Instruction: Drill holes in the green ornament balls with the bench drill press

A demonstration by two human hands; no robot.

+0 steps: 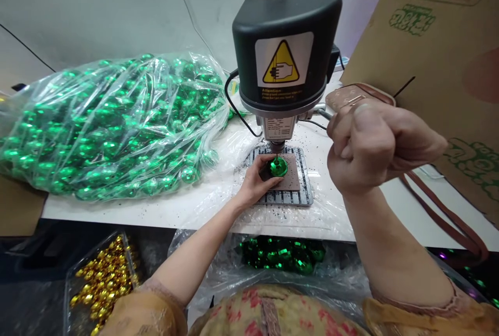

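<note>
White, the tabletop (101, 212) stretches across the middle of the frame. Over its left half lies a big clear bag (117, 128) packed with shiny green balls, and a tall cardboard box (436, 65) with green print leans along the right edge. At upper centre stands a black drill press (286, 13) with a yellow warning label on its front. Lower left, a clear bin (128, 253) contains small gold balls (107, 273); bottom centre, more faceted green balls (280, 253) sit in clear plastic just below the table edge. Right of centre, the right hand (362, 149) is raised, its fingers clenched around the end of the press's metal lever (324, 113), with a brown bag (351, 95) just behind it. At centre, the left hand (255, 182) reaches over the grooved base plate (307, 195), thumb and fingers grasping the sides of a single green ball (279, 168). That ball rests on a small brown board (293, 175), directly beneath the chuck; whether the bit touches it I cannot tell. Tiny dark specks lie scattered around the plate
</note>
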